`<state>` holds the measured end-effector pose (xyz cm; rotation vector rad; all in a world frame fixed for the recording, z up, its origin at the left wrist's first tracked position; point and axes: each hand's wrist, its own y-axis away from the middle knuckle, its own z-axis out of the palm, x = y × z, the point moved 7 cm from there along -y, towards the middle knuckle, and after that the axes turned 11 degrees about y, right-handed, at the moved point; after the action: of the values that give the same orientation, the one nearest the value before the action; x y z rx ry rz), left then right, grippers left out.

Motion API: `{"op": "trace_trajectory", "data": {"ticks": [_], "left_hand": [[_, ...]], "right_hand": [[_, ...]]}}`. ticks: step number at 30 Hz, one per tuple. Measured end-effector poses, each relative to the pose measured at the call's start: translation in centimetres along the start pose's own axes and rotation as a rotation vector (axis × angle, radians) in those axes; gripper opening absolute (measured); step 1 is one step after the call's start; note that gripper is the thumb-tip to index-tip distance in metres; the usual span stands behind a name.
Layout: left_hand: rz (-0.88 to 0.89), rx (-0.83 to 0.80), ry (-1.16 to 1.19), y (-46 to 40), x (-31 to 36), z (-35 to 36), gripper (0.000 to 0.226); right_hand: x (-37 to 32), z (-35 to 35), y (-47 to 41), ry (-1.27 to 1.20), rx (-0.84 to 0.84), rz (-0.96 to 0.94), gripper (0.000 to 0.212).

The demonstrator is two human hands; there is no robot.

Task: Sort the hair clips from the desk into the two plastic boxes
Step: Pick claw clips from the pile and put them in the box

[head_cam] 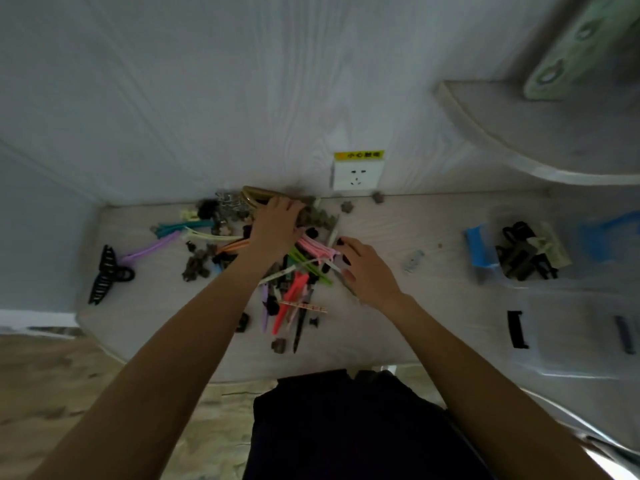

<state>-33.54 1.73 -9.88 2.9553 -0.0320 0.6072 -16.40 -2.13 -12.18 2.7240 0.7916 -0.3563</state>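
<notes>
A heap of hair clips [298,268] lies in the middle of the desk: pink, green, orange, purple, black and brown ones. My left hand [277,221] reaches to the back of the heap, its fingers curled over the end of a gold hair clip [254,195] by the wall. My right hand [369,271] hovers over the heap's right side with bent fingers touching the pink clips [317,247]; a thin grey clip pokes out beneath it, and whether the hand holds it is unclear. A clear box with blue latches [476,249] at the right holds several dark clips. A second clear box with black latches [517,329] stands nearer.
A big black claw clip [105,273] lies at the desk's left end, teal and purple clips [180,226] beside it. A wall socket [356,174] sits above the desk's rear edge. A small clear clip [414,260] lies between heap and boxes. A shelf [519,140] overhangs the right.
</notes>
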Motion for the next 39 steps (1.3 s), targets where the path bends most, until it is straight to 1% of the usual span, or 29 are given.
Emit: {"op": "trace_trajectory", "data": {"ticks": [3,4,6,8,10,12,13,14,15,17,19,20,21,22,25,26,27,29,32,34,35,36,38,39], "left_hand": [[0.047,0.091,0.145,0.7,0.1,-0.8,0.036],[0.032,0.150,0.214,1.3,-0.5,-1.6,0.034],[-0.060,0.293,0.372,3.5,-2.8,-3.2,0.033],[-0.162,0.399,0.512,6.2,-4.8,-4.5,0.032],[-0.311,0.484,0.665,8.9,-7.1,-5.5,0.032],[-0.516,0.583,0.842,11.7,-10.1,-5.8,0.032],[-0.599,0.618,0.945,12.9,-11.5,-5.6,0.032],[-0.651,0.635,1.055,13.6,-12.5,-5.1,0.032],[-0.675,0.645,1.165,14.3,-13.3,-4.8,0.033],[-0.690,0.642,1.344,15.1,-13.8,-4.3,0.034],[-0.697,0.627,1.463,15.4,-13.2,-3.9,0.033],[-0.695,0.612,1.493,15.2,-12.8,-3.8,0.033],[-0.684,0.591,1.531,15.0,-11.9,-3.9,0.033],[-0.670,0.562,1.571,14.7,-11.2,-3.8,0.032],[-0.629,0.449,1.626,13.9,-8.7,-3.4,0.034],[-0.614,0.412,1.632,13.6,-7.8,-3.3,0.036],[-0.585,0.375,1.636,13.3,-6.6,-3.5,0.039],[-0.486,0.276,1.605,12.0,-3.4,-3.7,0.038],[-0.311,0.148,1.472,9.3,2.5,-4.0,0.034],[-0.133,0.046,1.357,6.8,7.8,-3.2,0.032],[-0.035,0.008,1.260,5.8,10.6,-2.8,0.037],[0.083,-0.028,1.128,4.6,14.8,-1.7,0.045],[0.313,0.008,0.825,3.1,19.9,-0.8,0.055],[0.405,0.027,0.691,2.4,22.4,-0.3,0.053]], "right_hand": [[-0.4,-1.5,-0.8,0.009,0.193,0.065,0.029],[-1.1,-2.2,-1.6,-0.015,0.245,0.077,0.027],[-3.0,-3.6,-3.9,-0.054,0.300,0.061,0.029],[-4.7,-4.8,-6.2,-0.066,0.289,0.019,0.032],[-6.9,-4.7,-8.8,-0.083,0.225,-0.063,0.034],[-9.1,-3.2,-11.3,-0.141,0.084,-0.115,0.041],[-9.9,-2.3,-12.2,-0.144,0.014,-0.128,0.048],[-10.4,-1.7,-12.8,-0.117,-0.018,-0.128,0.056],[-10.9,-1.1,-13.4,-0.060,-0.018,-0.121,0.061],[-11.3,-1.0,-13.8,0.078,0.035,-0.040,0.061],[-11.5,-1.0,-13.8,0.246,0.052,0.030,0.058],[-11.6,-1.1,-13.7,0.295,0.055,0.031,0.057],[-11.6,-1.4,-13.4,0.288,0.067,0.012,0.056],[-11.5,-1.9,-13.1,0.210,0.089,-0.015,0.055],[-10.2,-5.0,-10.2,-0.264,0.186,-0.036,0.048],[-9.6,-6.3,-8.7,-0.388,0.220,-0.026,0.047],[-8.6,-7.4,-7.0,-0.462,0.245,0.001,0.046],[-5.2,-8.9,-2.8,-0.543,0.286,0.120,0.045],[1.7,-9.7,3.9,-0.661,0.354,0.379,0.040],[6.5,-10.0,8.7,-0.738,0.417,0.547,0.037],[8.3,-10.2,10.7,-0.745,0.451,0.614,0.037],[11.0,-11.1,13.8,-0.725,0.504,0.685,0.036],[13.5,-12.0,16.4,-0.706,0.569,0.753,0.034],[14.6,-12.5,17.5,-0.712,0.613,0.777,0.033]]}}
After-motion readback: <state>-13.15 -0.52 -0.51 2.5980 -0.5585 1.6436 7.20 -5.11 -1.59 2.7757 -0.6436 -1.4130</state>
